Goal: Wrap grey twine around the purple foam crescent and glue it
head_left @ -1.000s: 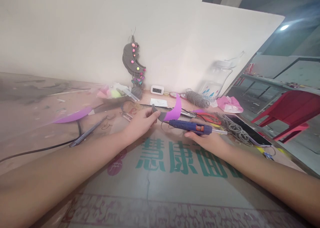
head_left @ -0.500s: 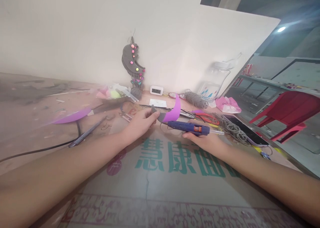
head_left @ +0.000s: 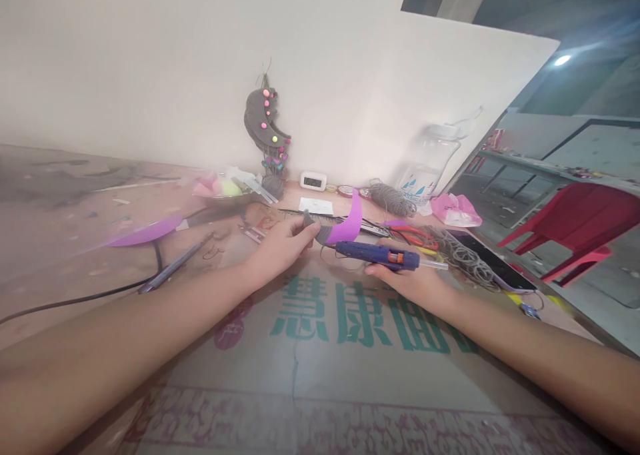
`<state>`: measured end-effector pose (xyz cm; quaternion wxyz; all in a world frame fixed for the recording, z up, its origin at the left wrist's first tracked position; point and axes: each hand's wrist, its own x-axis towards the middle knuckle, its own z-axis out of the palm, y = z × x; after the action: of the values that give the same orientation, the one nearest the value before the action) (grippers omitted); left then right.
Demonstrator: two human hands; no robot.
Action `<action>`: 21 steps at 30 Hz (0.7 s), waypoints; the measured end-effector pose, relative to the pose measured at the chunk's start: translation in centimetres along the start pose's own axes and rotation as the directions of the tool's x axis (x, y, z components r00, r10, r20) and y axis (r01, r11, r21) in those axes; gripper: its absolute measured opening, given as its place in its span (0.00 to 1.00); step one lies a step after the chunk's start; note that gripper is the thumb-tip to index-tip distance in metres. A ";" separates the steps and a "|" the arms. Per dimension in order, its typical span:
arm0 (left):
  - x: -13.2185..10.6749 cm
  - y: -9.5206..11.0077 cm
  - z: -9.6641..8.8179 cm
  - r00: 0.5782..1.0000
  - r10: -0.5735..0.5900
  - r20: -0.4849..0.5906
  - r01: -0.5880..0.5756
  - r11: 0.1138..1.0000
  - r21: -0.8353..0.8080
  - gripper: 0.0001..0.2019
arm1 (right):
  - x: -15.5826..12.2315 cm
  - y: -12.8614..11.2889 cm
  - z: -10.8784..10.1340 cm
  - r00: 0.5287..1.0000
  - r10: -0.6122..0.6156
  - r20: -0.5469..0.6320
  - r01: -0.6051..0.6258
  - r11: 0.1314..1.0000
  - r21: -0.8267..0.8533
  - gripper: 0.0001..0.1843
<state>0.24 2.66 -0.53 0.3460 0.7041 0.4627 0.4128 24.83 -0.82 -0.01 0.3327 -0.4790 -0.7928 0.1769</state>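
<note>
My left hand [head_left: 283, 245] is closed on a purple crescent cut-out [head_left: 345, 225] whose near end is wound with grey twine. My right hand [head_left: 407, 278] grips a blue glue gun [head_left: 377, 255]; its nozzle points left at the wound end of the crescent. Both hands hover just above a flattened cardboard box [head_left: 320, 348] with green printed characters.
A finished grey crescent with coloured pompoms [head_left: 264, 123] hangs on the wall. A small white clock [head_left: 313, 180], a twine ball [head_left: 394, 198], a plastic jar [head_left: 430, 158], a pink bag [head_left: 456, 208], red pliers [head_left: 413, 234], a phone [head_left: 493, 258] and a black cable [head_left: 100, 292] lie around. A red chair [head_left: 580, 225] stands to the right.
Both hands with the crescent and glue gun have barely shifted, slightly left and up in view. Grips are unchanged.
</note>
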 end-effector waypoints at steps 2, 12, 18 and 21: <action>0.0 0.0 0.0 1.000 -0.004 -0.001 0.004 1.000 0.001 0.21 | 0.0 -0.1 0.0 1.000 0.013 -0.003 -0.013 1.000 -0.011 0.15; 0.2 -0.2 -0.1 1.000 -0.013 0.005 0.013 1.000 0.013 0.21 | 0.1 -0.6 -0.1 1.000 -0.003 0.008 0.003 0.999 0.037 0.15; 0.0 -0.2 0.0 0.999 -0.034 0.009 0.034 0.999 0.008 0.21 | 0.2 -0.6 -0.1 1.000 -0.017 -0.002 0.017 1.000 0.026 0.14; 0.0 -0.1 -0.1 1.000 -0.030 -0.001 0.030 0.999 0.013 0.21 | 0.2 -0.6 -0.1 1.000 -0.008 -0.017 0.009 0.999 0.040 0.15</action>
<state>0.13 2.68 -0.54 0.3475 0.6992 0.4761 0.4046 24.46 -0.96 0.49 0.3499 -0.4704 -0.7882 0.1873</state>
